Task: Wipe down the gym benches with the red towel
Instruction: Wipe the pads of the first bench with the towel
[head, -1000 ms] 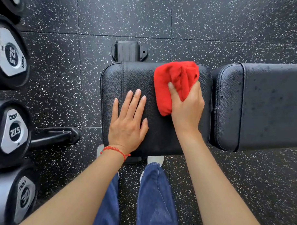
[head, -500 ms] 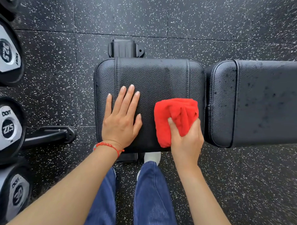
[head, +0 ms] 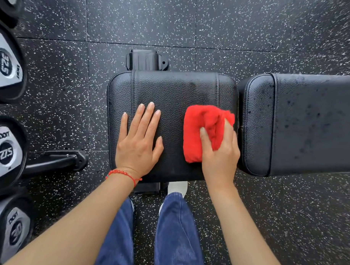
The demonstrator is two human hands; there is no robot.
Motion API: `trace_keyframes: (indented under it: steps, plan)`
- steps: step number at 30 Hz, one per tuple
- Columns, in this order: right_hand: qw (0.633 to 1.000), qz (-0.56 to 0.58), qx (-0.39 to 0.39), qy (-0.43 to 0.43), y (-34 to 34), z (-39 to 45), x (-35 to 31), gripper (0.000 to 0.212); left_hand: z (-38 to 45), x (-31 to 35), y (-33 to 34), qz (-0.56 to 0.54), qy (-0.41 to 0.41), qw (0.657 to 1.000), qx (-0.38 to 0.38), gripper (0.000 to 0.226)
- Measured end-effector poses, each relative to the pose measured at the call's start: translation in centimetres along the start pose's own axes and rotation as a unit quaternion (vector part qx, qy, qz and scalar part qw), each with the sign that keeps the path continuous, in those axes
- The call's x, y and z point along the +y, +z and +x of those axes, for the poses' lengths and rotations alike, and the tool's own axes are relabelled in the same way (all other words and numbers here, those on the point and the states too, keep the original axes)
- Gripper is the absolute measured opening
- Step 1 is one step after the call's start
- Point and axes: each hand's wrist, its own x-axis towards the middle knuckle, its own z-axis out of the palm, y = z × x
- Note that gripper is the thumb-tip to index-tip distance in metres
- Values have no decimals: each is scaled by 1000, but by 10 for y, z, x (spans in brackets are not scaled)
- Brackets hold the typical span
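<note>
- Black textured leather covers the seat pad (head: 168,89), on which both hands are placed.
- The red towel (head: 199,129) is bunched into a thick wad and is pressed onto the seat pad near its right edge, roughly midway between the far and near edges.
- The towel is grasped by the right hand (head: 220,150): thumb and fingers are curled over its near right part.
- The left hand (head: 138,141) is laid flat on the left half of the seat pad, palm down, fingers straight and close together; nothing is held in it.
- A red string bracelet (head: 124,174) is worn on the left wrist, at the near edge of the pad.
- The back pad (head: 308,123) is set just beside the seat pad on the right, separated by a narrow gap; dark specks are seen across its surface.
- Dumbbells (head: 7,152) marked 27.5 and 30 are racked along the left edge of the view.
- Speckled rubber floor (head: 186,19) lies beneath the bench.
- Blue jeans (head: 173,231) are seen below the near edge.
</note>
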Motion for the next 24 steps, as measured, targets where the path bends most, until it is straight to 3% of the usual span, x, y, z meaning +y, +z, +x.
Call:
trace_keyframes:
  steps: [5, 17, 24]
  plan:
    - [1000, -18, -10, 13, -5, -31, 7, 47, 0, 1, 0, 3, -2, 1000, -2, 55]
    - [998, -7, -7, -60, 24, 54, -24, 46, 1, 0, 3, 16, -3, 1000, 4, 57]
    - [999, -1, 2, -42, 14, 19, -5, 50, 1, 1, 3, 19, 3, 1000, 7, 57]
